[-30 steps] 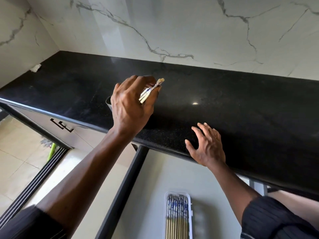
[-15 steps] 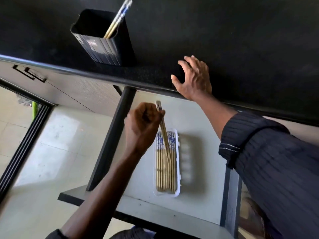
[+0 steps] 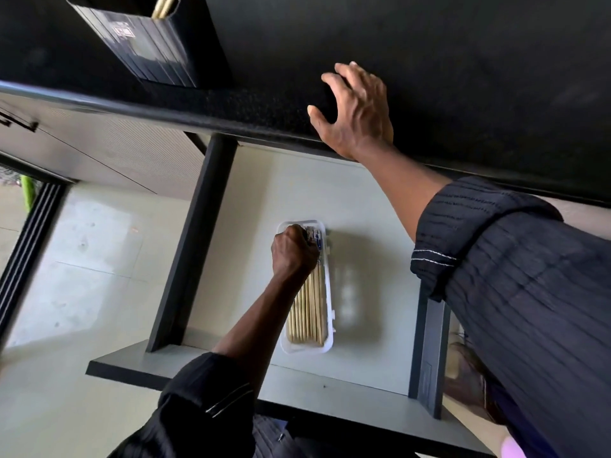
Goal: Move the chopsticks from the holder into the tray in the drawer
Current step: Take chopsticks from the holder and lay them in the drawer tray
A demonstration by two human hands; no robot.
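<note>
Pale matt bamboo-look chopsticks (image 3: pixel 309 309) with glossy blue-white printed tops, under the left fist. White translucent smooth plastic tray (image 3: pixel 328 292) around them. Matt pale-grey laminate drawer floor (image 3: pixel 370 259). Speckled black polished stone countertop (image 3: pixel 264 110). Ribbed black plastic holder (image 3: pixel 155 51), satin. Sleeves: dark ribbed cloth.

Chopsticks (image 3: pixel 310 312) in tray (image 3: pixel 305 351), tray in drawer (image 3: pixel 370 206).

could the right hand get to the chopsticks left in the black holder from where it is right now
Probably yes. The right hand rests open on the black countertop, and the holder stands on that same surface off to its side. Nothing lies between them, and the remaining chopsticks stick out of the open top.
</note>
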